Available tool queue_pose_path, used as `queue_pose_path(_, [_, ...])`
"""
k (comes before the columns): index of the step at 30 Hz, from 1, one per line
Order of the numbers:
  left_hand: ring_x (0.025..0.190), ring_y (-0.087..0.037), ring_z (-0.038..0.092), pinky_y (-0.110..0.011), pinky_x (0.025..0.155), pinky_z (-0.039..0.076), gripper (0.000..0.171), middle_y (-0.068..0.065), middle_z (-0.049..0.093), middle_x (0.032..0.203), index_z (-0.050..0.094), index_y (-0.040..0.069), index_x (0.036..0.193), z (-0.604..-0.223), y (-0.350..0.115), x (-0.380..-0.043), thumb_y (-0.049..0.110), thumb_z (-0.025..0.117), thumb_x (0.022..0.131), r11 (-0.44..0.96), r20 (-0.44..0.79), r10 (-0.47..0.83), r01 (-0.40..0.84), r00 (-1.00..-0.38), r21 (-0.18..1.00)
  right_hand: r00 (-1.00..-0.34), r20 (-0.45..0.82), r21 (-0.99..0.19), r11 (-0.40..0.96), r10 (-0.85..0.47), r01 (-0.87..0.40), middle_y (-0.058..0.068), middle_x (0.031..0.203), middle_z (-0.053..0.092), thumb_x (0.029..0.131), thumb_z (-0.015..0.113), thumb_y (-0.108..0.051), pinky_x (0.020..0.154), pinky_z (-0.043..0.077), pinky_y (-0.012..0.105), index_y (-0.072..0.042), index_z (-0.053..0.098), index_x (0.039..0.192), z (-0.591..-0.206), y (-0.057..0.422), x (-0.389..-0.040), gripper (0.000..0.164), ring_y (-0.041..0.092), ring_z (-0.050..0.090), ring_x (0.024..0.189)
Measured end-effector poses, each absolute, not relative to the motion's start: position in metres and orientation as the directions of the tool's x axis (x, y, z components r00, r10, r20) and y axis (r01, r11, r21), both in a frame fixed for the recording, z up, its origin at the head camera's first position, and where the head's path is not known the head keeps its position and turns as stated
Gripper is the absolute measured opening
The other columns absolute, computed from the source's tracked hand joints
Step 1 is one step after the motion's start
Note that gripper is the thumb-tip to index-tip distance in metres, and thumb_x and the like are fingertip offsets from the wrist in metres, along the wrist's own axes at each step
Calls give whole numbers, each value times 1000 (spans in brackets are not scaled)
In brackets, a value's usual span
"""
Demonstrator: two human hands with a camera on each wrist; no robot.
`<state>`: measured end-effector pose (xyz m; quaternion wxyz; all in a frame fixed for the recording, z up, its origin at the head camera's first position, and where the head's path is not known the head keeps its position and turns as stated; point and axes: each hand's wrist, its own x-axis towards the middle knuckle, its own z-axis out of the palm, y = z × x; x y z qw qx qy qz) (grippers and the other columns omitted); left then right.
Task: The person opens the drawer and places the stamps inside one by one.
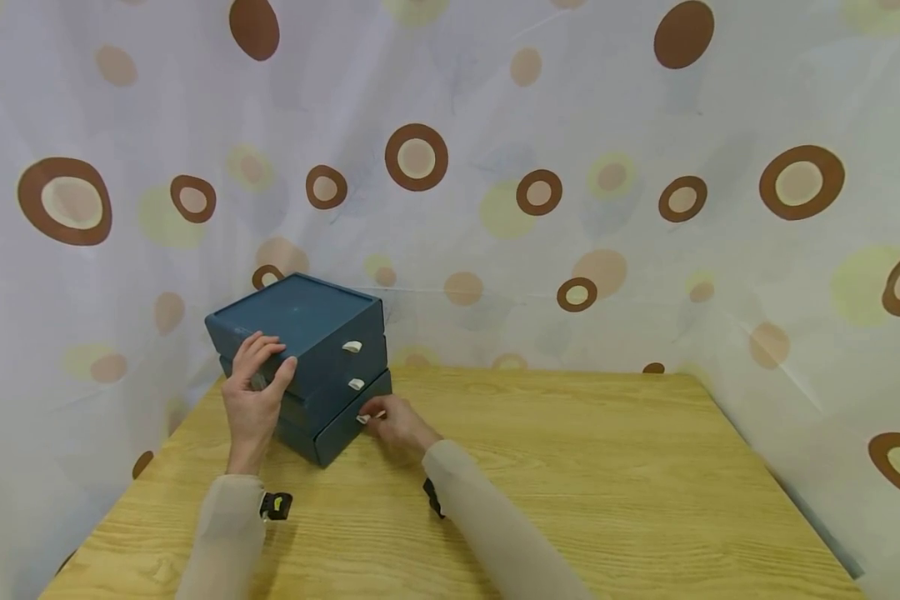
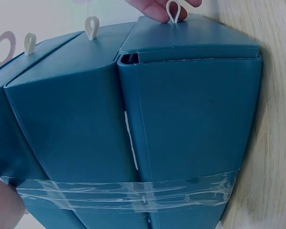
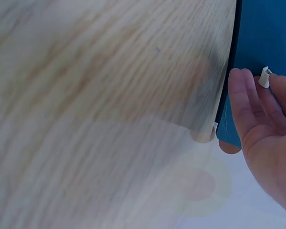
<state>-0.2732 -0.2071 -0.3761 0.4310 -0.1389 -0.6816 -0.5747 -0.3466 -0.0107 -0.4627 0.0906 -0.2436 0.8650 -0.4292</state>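
Observation:
A blue three-drawer box (image 1: 300, 317) stands on the table, its drawers stacked, with a white loop pull on each front. My left hand (image 1: 255, 400) rests against the box's left side near the top edge, thumb and fingers spread. At the bottom drawer (image 2: 195, 40), my right hand (image 1: 399, 423) pinches the white loop pull (image 3: 265, 77) between thumb and finger. That drawer's front stands slightly out from its casing, with a narrow dark gap at one corner. The upper pull (image 1: 352, 346) and middle pull (image 1: 356, 384) hang free.
Clear tape (image 2: 128, 193) runs across the side of the box. The wood-grain table (image 1: 570, 467) extends to the right of it. Behind hangs a white curtain (image 1: 465, 233) with brown and yellow spots, close to the table's back edge.

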Motion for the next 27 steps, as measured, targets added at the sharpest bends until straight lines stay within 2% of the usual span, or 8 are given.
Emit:
queue_pose_path(11, [137, -37, 38, -47, 118, 23, 23, -34, 57, 121, 67, -13, 105, -378, -208, -275, -3, 69, 84, 294, 742, -310, 683, -594, 669, -855, 45, -813, 478, -516, -331, 16, 122, 65, 94, 55, 5, 79, 57, 28, 0, 66, 121, -464, -13, -347, 30, 29, 66, 109])
queue_pose_path(19, [137, -37, 38, -44, 118, 24, 23, -35, 57, 121, 67, -13, 105, -378, -209, -275, -4, 69, 84, 300, 745, -306, 682, -593, 667, -840, 11, -777, 525, -542, -348, 12, 133, 61, 98, 50, -1, 100, 50, 38, -5, 61, 131, -462, -12, -344, 35, 28, 61, 119])
queue_pose_path(27, [137, -36, 39, -41, 118, 25, 23, -32, 59, 121, 68, -13, 105, -378, -208, -276, -3, 69, 84, 299, 745, -306, 682, -593, 667, -835, 4, -798, 501, -551, -334, 11, 138, 58, 99, 50, -5, 90, 53, 34, -6, 58, 135, -463, -9, -343, 36, 29, 61, 121])
